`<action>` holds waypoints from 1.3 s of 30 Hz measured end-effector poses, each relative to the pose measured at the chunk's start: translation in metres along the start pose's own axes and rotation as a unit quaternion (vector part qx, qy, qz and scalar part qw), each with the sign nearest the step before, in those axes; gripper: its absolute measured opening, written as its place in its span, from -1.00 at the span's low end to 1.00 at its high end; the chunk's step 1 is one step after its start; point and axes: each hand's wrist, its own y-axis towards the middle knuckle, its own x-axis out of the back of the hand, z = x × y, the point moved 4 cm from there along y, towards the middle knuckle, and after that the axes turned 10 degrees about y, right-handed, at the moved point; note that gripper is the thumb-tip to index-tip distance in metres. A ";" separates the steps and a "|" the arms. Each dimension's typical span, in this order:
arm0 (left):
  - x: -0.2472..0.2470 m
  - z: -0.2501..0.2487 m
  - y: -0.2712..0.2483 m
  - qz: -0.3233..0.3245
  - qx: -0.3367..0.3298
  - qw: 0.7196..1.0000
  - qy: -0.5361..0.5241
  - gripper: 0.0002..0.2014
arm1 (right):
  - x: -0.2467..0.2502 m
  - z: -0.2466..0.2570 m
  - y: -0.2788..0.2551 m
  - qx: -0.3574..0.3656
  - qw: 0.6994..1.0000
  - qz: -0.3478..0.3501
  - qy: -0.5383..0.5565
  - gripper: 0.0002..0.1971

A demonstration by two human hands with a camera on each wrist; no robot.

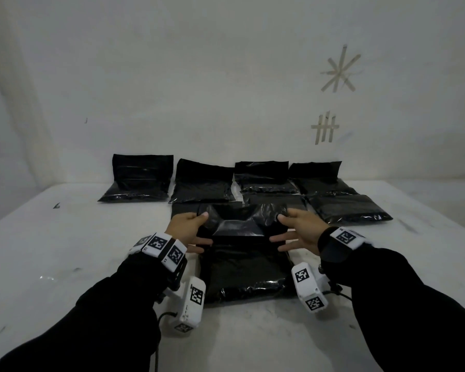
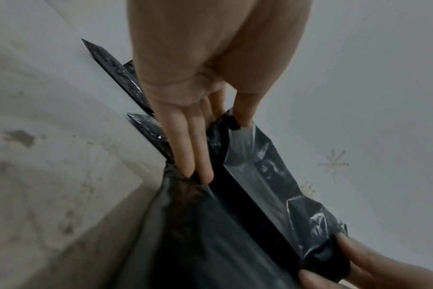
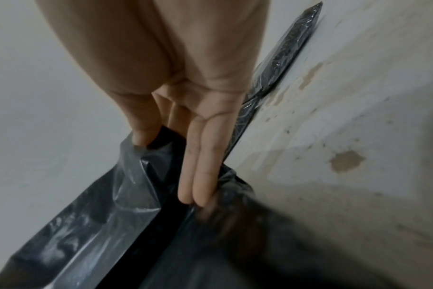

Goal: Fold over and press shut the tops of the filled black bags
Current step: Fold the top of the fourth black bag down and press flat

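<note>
A filled black bag (image 1: 243,272) lies flat on the white table in front of me. Its top flap (image 1: 239,224) is lifted and curling back toward me. My left hand (image 1: 191,229) pinches the flap's left corner (image 2: 235,125) between thumb and fingers, while its two lower fingers (image 2: 193,156) lie straight on the bag's body. My right hand (image 1: 295,232) pinches the right corner (image 3: 139,148) the same way, its outer fingers (image 3: 198,176) stretched along the bag.
Several other black bags (image 1: 204,183) lie in rows at the far side of the table (image 1: 65,251), their tops leaning up against the white wall. Tape marks (image 1: 340,69) are stuck on the wall at right. Bare tabletop lies to the left and near me.
</note>
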 end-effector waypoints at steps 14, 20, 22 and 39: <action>-0.001 -0.001 -0.004 -0.011 -0.010 1.000 -0.013 -0.76 | 0.002 -0.001 -0.002 0.013 1.000 0.007 0.028 -0.76; -0.001 -0.005 -0.007 -0.021 -0.023 0.999 -0.013 -0.75 | 0.001 0.001 -0.003 0.028 0.999 0.004 0.022 -0.73; 0.000 -0.006 -0.008 -0.021 -0.022 0.999 -0.018 -0.72 | 0.001 0.001 -0.003 0.028 0.999 -0.002 0.033 -0.69; 0.001 -0.003 -0.009 -0.027 -0.028 0.999 -0.025 -0.61 | 0.001 -0.003 -0.004 0.038 0.998 -0.022 0.033 -0.63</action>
